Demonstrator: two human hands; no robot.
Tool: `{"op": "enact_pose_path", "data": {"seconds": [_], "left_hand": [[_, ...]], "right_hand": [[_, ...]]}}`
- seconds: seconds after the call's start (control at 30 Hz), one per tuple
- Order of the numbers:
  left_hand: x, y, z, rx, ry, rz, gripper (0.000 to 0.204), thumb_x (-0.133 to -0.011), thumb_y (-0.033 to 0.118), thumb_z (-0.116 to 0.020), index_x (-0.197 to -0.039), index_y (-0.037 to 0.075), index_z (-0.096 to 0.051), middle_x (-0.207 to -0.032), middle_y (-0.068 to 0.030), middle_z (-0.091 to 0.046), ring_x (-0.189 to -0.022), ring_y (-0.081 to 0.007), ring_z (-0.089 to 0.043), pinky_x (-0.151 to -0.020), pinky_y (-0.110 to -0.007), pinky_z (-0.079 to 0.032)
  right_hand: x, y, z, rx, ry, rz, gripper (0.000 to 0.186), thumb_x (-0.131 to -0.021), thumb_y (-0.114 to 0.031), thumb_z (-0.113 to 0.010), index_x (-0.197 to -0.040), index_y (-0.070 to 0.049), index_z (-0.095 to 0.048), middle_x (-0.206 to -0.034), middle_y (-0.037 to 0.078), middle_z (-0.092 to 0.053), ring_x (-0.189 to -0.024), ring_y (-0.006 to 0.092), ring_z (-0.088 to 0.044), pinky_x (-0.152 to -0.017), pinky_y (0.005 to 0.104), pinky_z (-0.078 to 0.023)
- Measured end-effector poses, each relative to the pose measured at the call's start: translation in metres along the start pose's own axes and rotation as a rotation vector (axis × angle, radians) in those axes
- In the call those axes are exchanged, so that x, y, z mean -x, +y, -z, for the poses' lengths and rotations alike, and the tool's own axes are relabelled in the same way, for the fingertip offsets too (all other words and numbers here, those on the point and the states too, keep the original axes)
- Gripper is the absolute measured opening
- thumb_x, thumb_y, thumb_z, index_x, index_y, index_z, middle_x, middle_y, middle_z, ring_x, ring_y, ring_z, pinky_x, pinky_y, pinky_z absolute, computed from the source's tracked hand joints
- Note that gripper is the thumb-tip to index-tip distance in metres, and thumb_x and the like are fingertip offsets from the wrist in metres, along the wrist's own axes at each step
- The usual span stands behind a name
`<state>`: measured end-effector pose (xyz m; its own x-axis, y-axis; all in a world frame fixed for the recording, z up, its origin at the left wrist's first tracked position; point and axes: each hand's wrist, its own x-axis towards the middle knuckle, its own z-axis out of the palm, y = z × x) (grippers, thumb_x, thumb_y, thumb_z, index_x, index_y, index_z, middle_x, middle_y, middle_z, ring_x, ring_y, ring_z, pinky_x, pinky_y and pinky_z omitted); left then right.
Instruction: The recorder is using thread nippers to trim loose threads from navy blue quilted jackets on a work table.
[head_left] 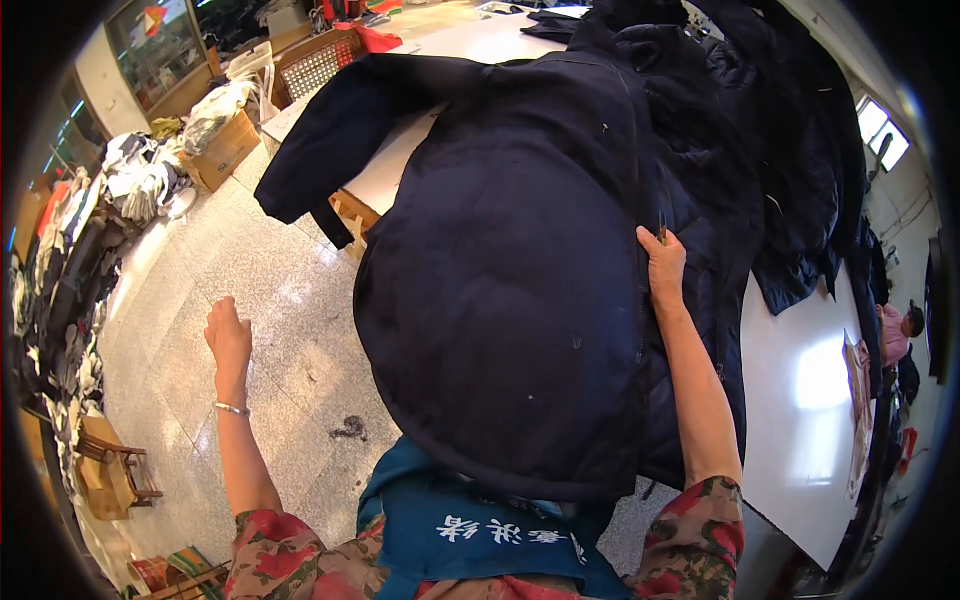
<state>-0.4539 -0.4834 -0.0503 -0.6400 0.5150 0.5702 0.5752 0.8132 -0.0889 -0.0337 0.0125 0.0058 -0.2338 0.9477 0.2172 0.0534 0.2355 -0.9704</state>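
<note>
A large dark navy padded coat (500, 270) lies over a white table and hangs toward me, one sleeve (320, 150) stretched to the upper left. My right hand (664, 262) rests on the coat beside its front zipper, closed around small thread snips (662, 228) whose tips point up. My left hand (228, 330) is raised off to the left of the coat, over the floor, with its fingers pinched; anything in them is too small to make out.
More dark garments (790, 150) are heaped at upper right on the white table (800, 430). Piles of cloth (140, 170), cardboard boxes (220, 150) and a wooden chair (120, 470) line the left. A person in pink (892, 335) is at the far right.
</note>
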Motion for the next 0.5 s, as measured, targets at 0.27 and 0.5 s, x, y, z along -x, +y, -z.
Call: {"op": "enact_pose_path", "data": {"seconds": [0.27,0.5], "left_hand": [[-0.037,0.220,0.143,1.196,-0.317,-0.414,0.028,-0.075,0.007,-0.075,-0.100,0.001,-0.063,-0.092,-0.0084,-0.057,-0.071,-0.0192,-0.062,-0.065,-0.030,-0.050],[-0.060,0.279,0.110,1.039,-0.414,-0.650,0.023,-0.073,0.014,-0.075,-0.083,0.002,-0.058,-0.087,-0.0107,-0.052,-0.080,-0.0288,-0.058,-0.070,-0.037,-0.047]], "right_hand": [[0.003,-0.011,0.013,0.011,-0.023,-0.075,0.027,-0.084,-0.022,-0.071,-0.073,-0.001,-0.058,-0.066,-0.002,-0.054,-0.063,0.0066,-0.046,-0.057,0.0256,-0.040],[0.009,-0.040,0.038,0.520,0.046,0.129,0.050,-0.095,-0.047,-0.047,-0.084,0.000,-0.060,-0.070,0.009,-0.061,-0.070,0.0203,-0.059,-0.072,0.0342,-0.045]]}}
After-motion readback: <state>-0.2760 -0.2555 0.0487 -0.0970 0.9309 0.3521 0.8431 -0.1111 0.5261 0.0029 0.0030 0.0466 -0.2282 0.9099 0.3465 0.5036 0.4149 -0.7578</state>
